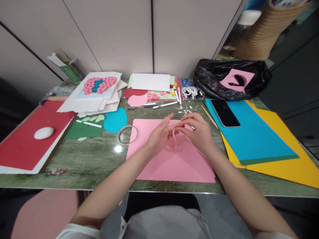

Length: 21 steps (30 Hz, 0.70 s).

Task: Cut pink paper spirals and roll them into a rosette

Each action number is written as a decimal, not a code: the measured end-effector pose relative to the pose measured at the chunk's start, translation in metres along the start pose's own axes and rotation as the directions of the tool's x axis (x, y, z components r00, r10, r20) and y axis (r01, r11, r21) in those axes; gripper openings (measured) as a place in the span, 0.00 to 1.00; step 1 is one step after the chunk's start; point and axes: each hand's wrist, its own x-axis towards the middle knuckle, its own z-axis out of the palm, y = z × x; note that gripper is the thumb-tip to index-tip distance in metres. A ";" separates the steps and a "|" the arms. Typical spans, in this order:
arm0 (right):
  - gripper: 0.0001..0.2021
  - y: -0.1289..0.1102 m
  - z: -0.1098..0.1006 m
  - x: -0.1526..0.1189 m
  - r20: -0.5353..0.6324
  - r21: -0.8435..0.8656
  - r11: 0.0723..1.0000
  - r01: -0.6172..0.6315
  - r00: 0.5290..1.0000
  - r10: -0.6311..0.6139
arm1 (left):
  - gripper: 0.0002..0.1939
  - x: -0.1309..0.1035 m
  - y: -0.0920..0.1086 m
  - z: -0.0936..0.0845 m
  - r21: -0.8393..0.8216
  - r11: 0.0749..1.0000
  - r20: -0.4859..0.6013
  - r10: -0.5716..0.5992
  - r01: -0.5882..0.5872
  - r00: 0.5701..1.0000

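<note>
A narrow pink paper strip (174,136) hangs curled between my hands, above a pink sheet (164,162) lying on the table. My right hand (196,131) pinches the strip near its upper end with thumb and fingers. My left hand (160,136) is turned palm inward, its fingertips meeting those of my right hand at the strip, its thumb raised. Part of the strip's upper end is hidden by the fingers. A silver ring-shaped roll (128,135) overlaps the sheet's upper left corner.
Blue paper (254,132) with a phone (225,113) lies at right, over yellow paper (296,152). Red paper (22,136) holds a white oval object (44,133) at left. Behind are rose-covered artwork (99,85), markers (165,105), paper scraps and a black bag (209,78).
</note>
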 end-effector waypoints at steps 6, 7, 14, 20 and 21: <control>0.04 0.003 -0.002 0.001 -0.015 -0.080 0.997 -0.016 1.000 0.015 | 0.26 -0.007 -0.004 0.001 0.411 0.868 -0.062 0.331 -0.278 0.942; 0.04 0.002 -0.002 0.001 -0.017 -0.089 0.996 -0.014 1.000 0.013 | 0.25 -0.008 -0.003 0.001 0.441 0.853 -0.070 0.344 -0.280 0.937; 0.09 -0.001 -0.003 0.000 -0.006 -0.132 0.991 0.026 1.000 -0.027 | 0.20 -0.009 -0.001 0.001 0.427 0.877 -0.111 0.292 -0.220 0.950; 0.11 -0.001 -0.006 0.001 0.027 -0.125 0.990 0.062 0.998 -0.059 | 0.20 -0.009 0.001 0.001 0.392 0.897 -0.064 0.247 -0.203 0.967; 0.11 0.000 -0.006 0.001 0.033 -0.125 0.990 0.066 0.997 -0.063 | 0.21 -0.009 0.001 0.002 0.380 0.902 -0.056 0.244 -0.205 0.968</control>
